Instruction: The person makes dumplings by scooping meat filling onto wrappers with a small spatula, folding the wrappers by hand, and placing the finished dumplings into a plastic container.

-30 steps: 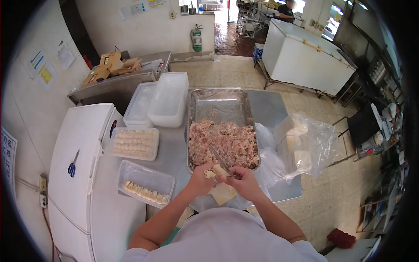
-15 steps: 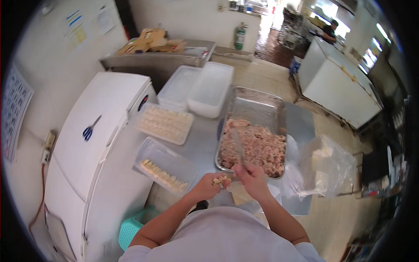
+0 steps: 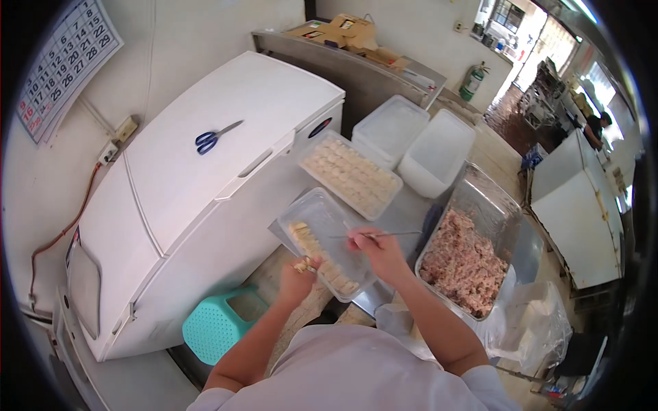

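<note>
My left hand [image 3: 295,282] is closed around several small folded dumplings [image 3: 308,263] at the near left edge of a clear plastic tray [image 3: 336,205]. Inside that tray lies one row of pale dumplings [image 3: 321,255]. My right hand [image 3: 379,252] grips a thin metal spatula [image 3: 406,233], held level above the tray's right side. To the right stands a deep steel pan [image 3: 495,186] with a heap of ground meat filling [image 3: 462,264]. Behind the first tray, another tray [image 3: 370,214] is covered with rows of dumplings.
Two translucent plastic bins [image 3: 439,154] stand at the back of the metal table. A white chest freezer [image 3: 205,96] with blue-handled scissors [image 3: 208,142] on top is at left. Below are a turquoise stool [image 3: 212,332] and, right, a plastic bag [image 3: 538,322]. A person [image 3: 595,130] works far off.
My view has turned left. Both hands have gone from the near edge of the meat pan to the tray with the single row, still holding the dumplings and the spatula.
</note>
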### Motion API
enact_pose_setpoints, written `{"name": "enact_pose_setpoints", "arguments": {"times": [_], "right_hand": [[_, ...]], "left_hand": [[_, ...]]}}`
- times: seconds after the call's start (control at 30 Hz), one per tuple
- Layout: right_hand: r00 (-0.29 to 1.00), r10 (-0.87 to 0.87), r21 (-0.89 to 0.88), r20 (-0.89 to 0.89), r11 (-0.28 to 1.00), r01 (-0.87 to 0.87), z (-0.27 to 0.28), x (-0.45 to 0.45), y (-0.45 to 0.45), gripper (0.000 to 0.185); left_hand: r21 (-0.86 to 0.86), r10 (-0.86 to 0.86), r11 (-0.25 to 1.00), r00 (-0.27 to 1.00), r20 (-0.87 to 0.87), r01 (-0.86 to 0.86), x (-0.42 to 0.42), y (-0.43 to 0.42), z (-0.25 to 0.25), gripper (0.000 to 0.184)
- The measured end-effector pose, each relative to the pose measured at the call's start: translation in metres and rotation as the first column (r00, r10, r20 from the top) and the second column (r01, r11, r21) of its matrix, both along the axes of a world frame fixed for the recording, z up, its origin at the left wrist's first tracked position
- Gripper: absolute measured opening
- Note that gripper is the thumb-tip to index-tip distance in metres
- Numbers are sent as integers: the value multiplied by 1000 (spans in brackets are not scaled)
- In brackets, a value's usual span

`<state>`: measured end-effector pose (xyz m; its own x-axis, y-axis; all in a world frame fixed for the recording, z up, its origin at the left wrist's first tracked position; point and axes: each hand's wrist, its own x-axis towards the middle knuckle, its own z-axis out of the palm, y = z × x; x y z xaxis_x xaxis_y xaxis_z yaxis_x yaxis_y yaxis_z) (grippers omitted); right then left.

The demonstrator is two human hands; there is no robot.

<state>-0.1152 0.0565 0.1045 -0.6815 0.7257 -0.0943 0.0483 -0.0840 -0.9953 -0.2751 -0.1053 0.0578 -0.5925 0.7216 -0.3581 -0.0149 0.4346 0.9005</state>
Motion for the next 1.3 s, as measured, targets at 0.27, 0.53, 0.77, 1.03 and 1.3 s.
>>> {"name": "enact_pose_setpoints", "arguments": {"times": [0.27,0.53,0.77,1.03,1.3], "right_hand": [[966,242,78,92,965,-249,-66,-133,28,18],[922,356,56,153,928,-367,-91,-148,38,17],[939,324,49,113,942,-331,-106,-147,39,12],[948,313,65,53,947,-316,-107,-145,41,9],[947,320,23,28,947,-321,-99,-137,39,9]], "left_hand": [[18,92,995,995,42,-93,-103,-20,-9,23],[6,21,1000,998,-55,-21,-129,8,14,20],[145,-22,989,999,-37,27,-144,48,-13,24],[15,19,1000,923,-386,-14,-138,63,-15,32],[-203,-283,957,523,-804,206,-126,65,-29,33]]}}
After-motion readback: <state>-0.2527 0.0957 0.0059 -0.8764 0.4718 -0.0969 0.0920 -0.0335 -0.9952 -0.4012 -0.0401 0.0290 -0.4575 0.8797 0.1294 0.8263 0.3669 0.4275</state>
